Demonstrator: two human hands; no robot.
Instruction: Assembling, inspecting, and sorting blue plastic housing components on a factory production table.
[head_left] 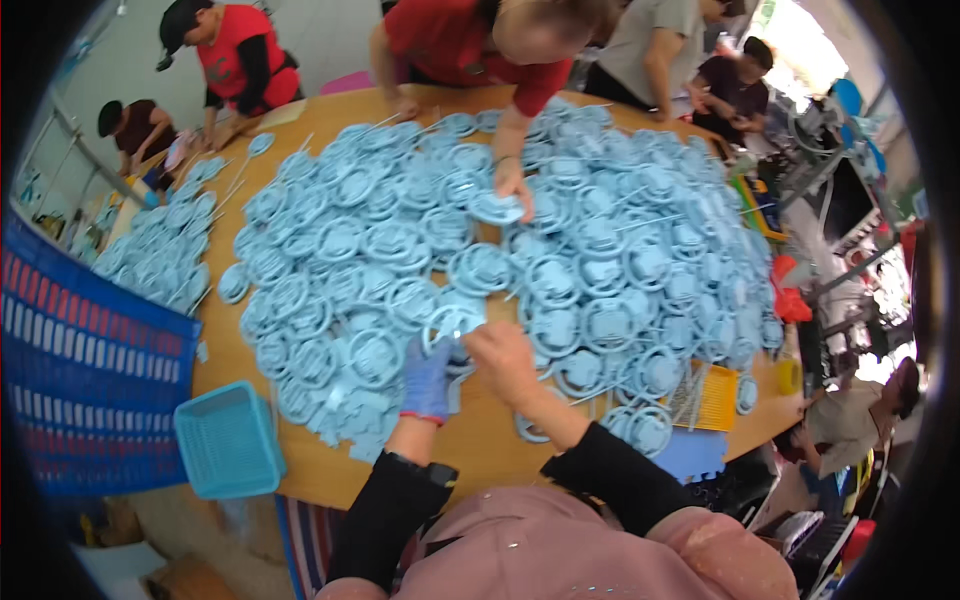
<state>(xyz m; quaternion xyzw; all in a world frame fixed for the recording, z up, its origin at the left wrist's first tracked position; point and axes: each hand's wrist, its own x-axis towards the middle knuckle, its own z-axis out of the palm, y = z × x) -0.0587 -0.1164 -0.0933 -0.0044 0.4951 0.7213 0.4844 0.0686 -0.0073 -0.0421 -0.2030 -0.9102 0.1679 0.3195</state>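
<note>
A light-blue round plastic piece with a ring-shaped rim (453,322) is held at its near edge by my left hand (425,380), which wears a blue-violet glove. My bare right hand (503,362) is closed in a pinch at the right side of that piece; what lies between its fingertips is too small to make out. Around both hands spreads a large heap of similar light-blue ringed pieces (610,320), some with thin stems. Flat light-blue pieces (365,415) lie to the left of my gloved hand.
The heap covers much of the wooden table (320,475). A yellow basket (717,398) with thin rods stands at the right, a turquoise basket (230,440) and blue crates (95,370) at the left. Across the table a person in red (440,35) reaches into the heap; other people work farther off.
</note>
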